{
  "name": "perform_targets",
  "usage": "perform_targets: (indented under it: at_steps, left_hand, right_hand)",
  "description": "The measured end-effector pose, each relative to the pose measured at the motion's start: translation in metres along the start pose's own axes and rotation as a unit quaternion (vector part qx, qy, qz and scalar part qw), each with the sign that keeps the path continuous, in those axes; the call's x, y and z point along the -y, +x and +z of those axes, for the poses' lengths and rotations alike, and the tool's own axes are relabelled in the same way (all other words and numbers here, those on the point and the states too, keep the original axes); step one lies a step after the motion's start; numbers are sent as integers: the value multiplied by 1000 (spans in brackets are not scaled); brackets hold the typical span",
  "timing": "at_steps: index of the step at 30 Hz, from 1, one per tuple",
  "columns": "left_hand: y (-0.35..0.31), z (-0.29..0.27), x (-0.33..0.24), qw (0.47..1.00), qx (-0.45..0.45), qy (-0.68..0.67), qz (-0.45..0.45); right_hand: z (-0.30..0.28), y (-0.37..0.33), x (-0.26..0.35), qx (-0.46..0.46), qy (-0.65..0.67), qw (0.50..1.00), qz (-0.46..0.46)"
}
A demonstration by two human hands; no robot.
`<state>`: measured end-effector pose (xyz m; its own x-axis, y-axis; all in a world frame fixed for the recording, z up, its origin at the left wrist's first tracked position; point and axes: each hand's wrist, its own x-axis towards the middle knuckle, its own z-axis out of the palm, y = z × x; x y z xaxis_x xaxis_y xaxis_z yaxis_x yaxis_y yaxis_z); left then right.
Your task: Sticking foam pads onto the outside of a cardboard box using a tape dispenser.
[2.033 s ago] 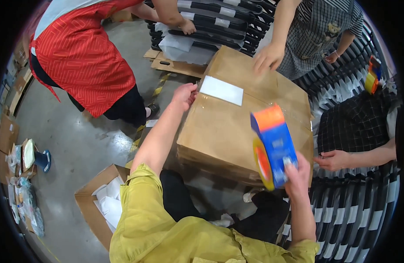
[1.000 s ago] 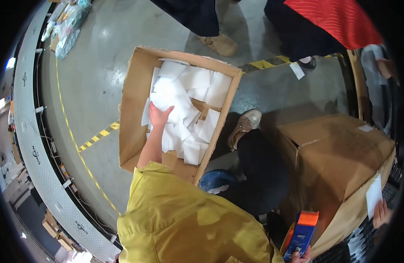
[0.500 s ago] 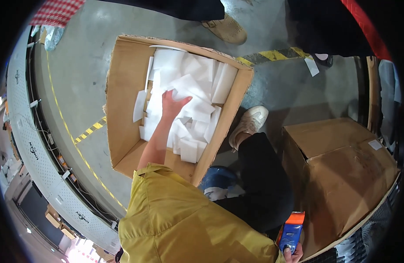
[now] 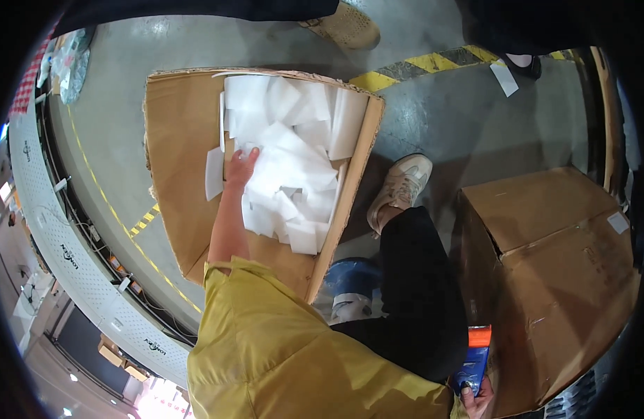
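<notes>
My left hand point(image 4: 243, 166) reaches down into an open cardboard box point(image 4: 182, 174), at the left edge of a pile of white foam sheets point(image 4: 294, 150). Its thumb and a finger show spread apart, with nothing visible between them; the other fingertips are hidden. The sheets lie loose and overlapping at many angles, and some stand upright along the box walls. Low at the right, my right hand point(image 4: 481, 399) is closed around a flat blue item with an orange end point(image 4: 473, 359), whose exact kind I cannot make out.
A large closed carton point(image 4: 545, 279) stands on the right. My shoe point(image 4: 402, 183) and a blue round thing point(image 4: 353, 279) are beside the open box. Another person's shoe point(image 4: 346, 26) shows at the top. A long pale conveyor-like rail point(image 4: 77, 258) curves along the left.
My left hand has moved left and a little down, from over the middle of the foam pile to its left edge. The view has shifted slightly. My right hand keeps its hold.
</notes>
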<state>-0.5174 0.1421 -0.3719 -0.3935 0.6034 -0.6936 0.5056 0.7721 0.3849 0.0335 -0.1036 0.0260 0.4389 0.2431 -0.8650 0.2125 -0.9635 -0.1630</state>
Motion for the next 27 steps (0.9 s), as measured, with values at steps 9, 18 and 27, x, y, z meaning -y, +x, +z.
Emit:
perform_targets:
  at_steps: [9,18,27]
  left_hand:
    - [-67,23,-48,991,98,-19,85]
    - [-148,81,-120,974,-60,54,214]
    - [-175,90,-128,953,140,149,224]
  right_hand:
    - [18,9,41,13,67,996,50]
    - [24,32,10,68,122,988,-62]
    - [26,31,12,84,87,992,-39]
